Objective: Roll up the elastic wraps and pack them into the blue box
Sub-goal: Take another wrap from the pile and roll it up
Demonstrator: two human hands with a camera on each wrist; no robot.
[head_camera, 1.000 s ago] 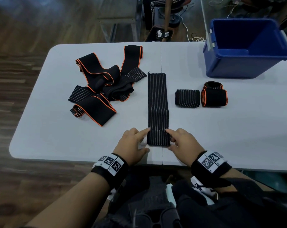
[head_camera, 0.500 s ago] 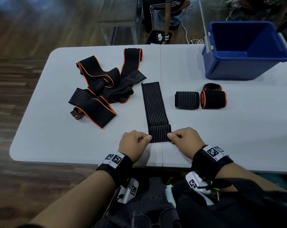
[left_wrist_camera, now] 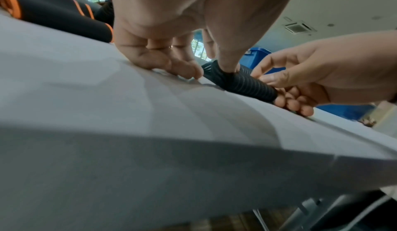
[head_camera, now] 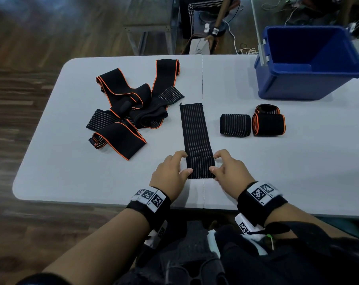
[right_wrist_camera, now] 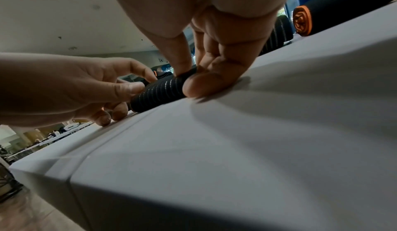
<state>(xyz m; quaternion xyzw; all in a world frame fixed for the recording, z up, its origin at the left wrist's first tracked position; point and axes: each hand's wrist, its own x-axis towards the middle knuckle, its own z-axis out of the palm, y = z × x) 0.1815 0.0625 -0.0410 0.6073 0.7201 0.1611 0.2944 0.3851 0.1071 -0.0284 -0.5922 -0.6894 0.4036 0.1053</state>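
A black striped elastic wrap lies lengthwise at the table's middle, its near end rolled into a short roll. My left hand pinches the roll's left end. My right hand pinches its right end. A finished striped roll and an orange-edged roll lie to the right. The blue box stands open at the far right, with nothing visible inside it.
A heap of unrolled black wraps with orange edges lies left of centre on the grey table. A seam runs down the table's middle. Another person's legs and hand show beyond the far edge.
The near end of the flat wrap has been folded over and rolled away from me. The strip's flat part is shorter, and both hands have moved with the roll.
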